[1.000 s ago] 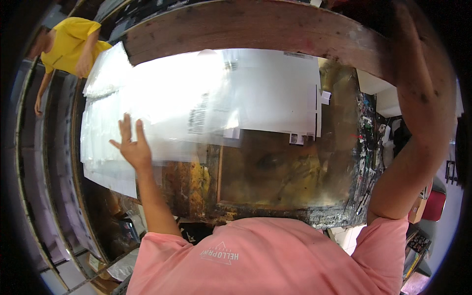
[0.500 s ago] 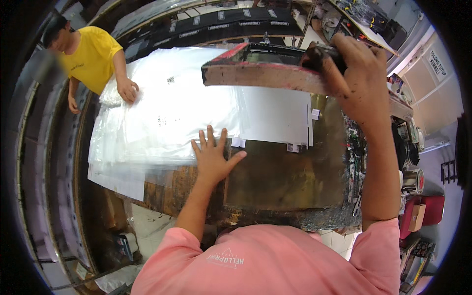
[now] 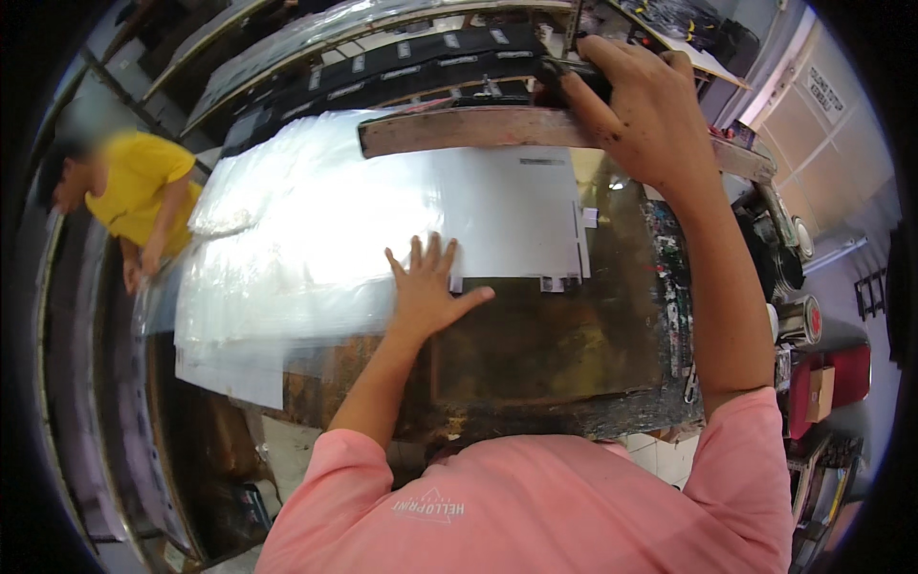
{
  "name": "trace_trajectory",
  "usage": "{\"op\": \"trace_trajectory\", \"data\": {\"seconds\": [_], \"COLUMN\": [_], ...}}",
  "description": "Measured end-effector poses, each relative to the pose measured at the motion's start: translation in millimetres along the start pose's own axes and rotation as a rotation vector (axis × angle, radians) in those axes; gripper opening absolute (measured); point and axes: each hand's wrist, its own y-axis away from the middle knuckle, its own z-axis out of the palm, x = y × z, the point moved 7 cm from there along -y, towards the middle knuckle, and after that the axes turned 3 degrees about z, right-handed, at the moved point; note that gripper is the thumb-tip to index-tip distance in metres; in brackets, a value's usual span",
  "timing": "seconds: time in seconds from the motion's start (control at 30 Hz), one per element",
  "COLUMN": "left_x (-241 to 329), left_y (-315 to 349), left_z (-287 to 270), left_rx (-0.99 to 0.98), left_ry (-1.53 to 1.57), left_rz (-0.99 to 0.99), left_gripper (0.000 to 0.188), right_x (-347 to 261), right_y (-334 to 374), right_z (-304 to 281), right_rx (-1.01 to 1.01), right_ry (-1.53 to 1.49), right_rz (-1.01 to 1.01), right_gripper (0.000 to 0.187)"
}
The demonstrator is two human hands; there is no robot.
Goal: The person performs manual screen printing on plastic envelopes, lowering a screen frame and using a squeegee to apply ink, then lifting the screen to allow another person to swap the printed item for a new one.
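My left hand (image 3: 427,292) is open, fingers spread, at the near right edge of a broad pile of clear plastic sheets (image 3: 306,277). Beside it, a white sheet (image 3: 521,215) with small tabs along its edges lies on the stained brown tabletop (image 3: 545,344). My right hand (image 3: 645,120) is closed at the top edge of a raised wooden screen-printing frame (image 3: 488,132), over the far part of the white sheet. A dark, ink-smeared object (image 3: 572,81) sits under its fingers; its kind is unclear. The frame's inside is mostly hidden.
At the left, a co-worker in a yellow shirt (image 3: 143,182) stands by the pile, hands near clear plastic. Racks with black printed pieces (image 3: 421,67) stand behind the table. Paint cans (image 3: 798,320) and a red chair (image 3: 841,387) are at the right.
The co-worker's hand has left the pile and moved left; the printed marks seen there are gone. The frame's underside has turned from view, and my left hand stays spread.
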Motion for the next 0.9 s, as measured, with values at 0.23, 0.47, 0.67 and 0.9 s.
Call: {"op": "trace_trajectory", "data": {"seconds": [0.23, 0.47, 0.67, 0.9], "left_x": [115.5, 139.5, 135.8, 33.2], "left_y": [-33.1, -28.9, -21.9, -19.2], "left_z": [31.1, 26.2, 20.3, -63.3], "left_rx": [0.012, 0.014, 0.038, 0.417], "left_ry": [0.178, 0.206, 0.218, 0.791], "left_rz": [0.229, 0.309, 0.323, -0.139], "left_gripper": [0.120, 0.118, 0.111, 0.081], "right_x": [-4.1, 3.7, 1.6, 0.9], "right_y": [-13.8, -12.9, -17.2, -14.9], "right_z": [3.9, 1.9, -1.1, 7.3], "right_rx": [-0.150, -0.137, -0.163, -0.312], "right_ry": [0.003, -0.026, -0.029, -0.037], "right_rz": [0.058, 0.072, 0.076, 0.070], "right_gripper": [0.047, 0.054, 0.054, 0.047]}}
